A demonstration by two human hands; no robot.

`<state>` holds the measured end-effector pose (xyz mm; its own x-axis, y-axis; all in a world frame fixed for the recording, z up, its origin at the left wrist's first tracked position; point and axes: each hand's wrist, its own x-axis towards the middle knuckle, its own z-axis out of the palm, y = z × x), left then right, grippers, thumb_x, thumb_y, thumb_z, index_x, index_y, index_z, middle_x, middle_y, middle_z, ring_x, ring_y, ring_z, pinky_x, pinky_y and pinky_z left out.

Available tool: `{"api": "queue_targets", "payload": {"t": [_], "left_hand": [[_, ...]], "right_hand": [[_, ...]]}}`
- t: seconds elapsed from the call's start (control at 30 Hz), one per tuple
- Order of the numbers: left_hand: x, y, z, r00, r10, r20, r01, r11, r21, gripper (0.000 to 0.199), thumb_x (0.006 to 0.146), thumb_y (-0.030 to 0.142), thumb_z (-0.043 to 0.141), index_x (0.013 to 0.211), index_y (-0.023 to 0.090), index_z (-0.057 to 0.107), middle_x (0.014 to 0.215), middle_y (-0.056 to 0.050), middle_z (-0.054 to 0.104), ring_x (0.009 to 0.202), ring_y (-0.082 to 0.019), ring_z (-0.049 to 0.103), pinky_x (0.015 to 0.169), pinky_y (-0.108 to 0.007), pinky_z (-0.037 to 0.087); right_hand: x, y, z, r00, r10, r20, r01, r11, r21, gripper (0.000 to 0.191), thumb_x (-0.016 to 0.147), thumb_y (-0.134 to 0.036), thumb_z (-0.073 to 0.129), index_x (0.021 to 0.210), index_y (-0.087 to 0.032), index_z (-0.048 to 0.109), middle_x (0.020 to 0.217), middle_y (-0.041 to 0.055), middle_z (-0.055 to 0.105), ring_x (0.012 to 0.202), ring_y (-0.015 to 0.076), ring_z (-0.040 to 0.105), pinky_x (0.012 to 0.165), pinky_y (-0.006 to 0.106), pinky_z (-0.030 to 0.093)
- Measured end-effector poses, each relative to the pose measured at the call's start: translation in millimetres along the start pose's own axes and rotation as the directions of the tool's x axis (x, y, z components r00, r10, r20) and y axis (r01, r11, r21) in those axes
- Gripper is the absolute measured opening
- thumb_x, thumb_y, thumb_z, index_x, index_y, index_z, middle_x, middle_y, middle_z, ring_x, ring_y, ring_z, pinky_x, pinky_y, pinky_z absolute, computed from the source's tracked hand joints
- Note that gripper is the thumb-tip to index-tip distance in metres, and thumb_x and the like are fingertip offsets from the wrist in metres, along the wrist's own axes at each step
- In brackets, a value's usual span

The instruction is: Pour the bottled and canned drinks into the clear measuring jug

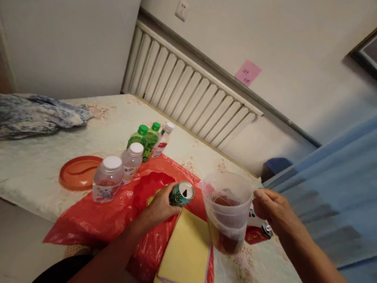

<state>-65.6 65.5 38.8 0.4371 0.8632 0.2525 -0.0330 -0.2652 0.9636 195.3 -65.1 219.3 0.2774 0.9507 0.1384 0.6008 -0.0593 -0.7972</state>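
Note:
My left hand [163,205] is wrapped round a green can [181,194], tilted so that its opened top faces right. Just right of it, my right hand [273,206] grips the handle of a clear plastic pitcher [229,214] with brown liquid in it. Yellow cloths with purple edges [184,255] lie below the can on a red plastic bag [92,220]. Behind the pitcher and my right hand, a red can [255,234] lies on its side, partly hidden.
On the table [108,128], left of the pitcher, stand two white-capped jars [107,180], two green-capped bottles [151,141] and a small bottle [162,142]. An orange lid [76,172] lies beside them. A radiator [188,82] and a blue curtain [343,187] border the table.

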Motion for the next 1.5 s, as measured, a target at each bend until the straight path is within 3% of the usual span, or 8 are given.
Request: {"api": "queue_targets", "payload": {"t": [0.1, 0.23, 0.87, 1.5], "left_hand": [[1, -1, -0.5, 1.000, -0.005, 0.013, 0.005, 1.000, 0.005, 0.069, 0.059, 0.011, 0.070, 0.126, 0.019, 0.055, 0.126, -0.007, 0.065, 0.118, -0.026, 0.058, 0.101, -0.036, 0.045], [2, -3, -0.8, 1.000, 0.011, 0.009, -0.011, 1.000, 0.013, 0.069, 0.061, 0.012, 0.070, 0.127, 0.020, 0.054, 0.127, -0.007, 0.064, 0.118, -0.026, 0.059, 0.100, -0.036, 0.046], [1, -1, -1.4, 0.999, 0.041, 0.006, -0.042, 0.998, 0.037, 0.067, 0.059, 0.009, 0.068, 0.124, 0.021, 0.055, 0.124, -0.006, 0.065, 0.115, -0.025, 0.059, 0.099, -0.035, 0.046], [1, -1, -1.6, 0.999, 0.033, 0.012, -0.034, 0.995, 0.099, 0.066, 0.059, 0.008, 0.068, 0.123, 0.021, 0.056, 0.124, -0.006, 0.065, 0.115, -0.025, 0.059, 0.100, -0.036, 0.045]], "right_hand": [[-3, 0, 3, 0.996, 0.084, 0.039, -0.084, 0.996, -0.017, 0.050, 0.082, -0.061, 0.060, 0.056, -0.021, 0.044, 0.046, -0.0063, 0.037, 0.042, 0.0075, 0.028, 0.041, 0.022, 0.023], [-1, -5, 10, 0.992, 0.112, 0.060, -0.105, 0.990, -0.097, 0.051, 0.077, -0.065, 0.061, 0.058, -0.020, 0.045, 0.048, -0.0056, 0.038, 0.043, 0.0081, 0.030, 0.042, 0.022, 0.024], [12, -26, 19, 0.982, 0.048, 0.183, 0.016, 0.944, -0.331, 0.045, 0.081, -0.059, 0.055, 0.061, -0.020, 0.047, 0.056, -0.0048, 0.036, 0.052, 0.0098, 0.031, 0.047, 0.023, 0.026], [23, -33, 19, 0.979, -0.009, 0.204, 0.090, 0.916, -0.392, 0.047, 0.082, -0.060, 0.055, 0.061, -0.018, 0.052, 0.055, -0.0031, 0.042, 0.053, 0.0110, 0.037, 0.048, 0.024, 0.029]]}}
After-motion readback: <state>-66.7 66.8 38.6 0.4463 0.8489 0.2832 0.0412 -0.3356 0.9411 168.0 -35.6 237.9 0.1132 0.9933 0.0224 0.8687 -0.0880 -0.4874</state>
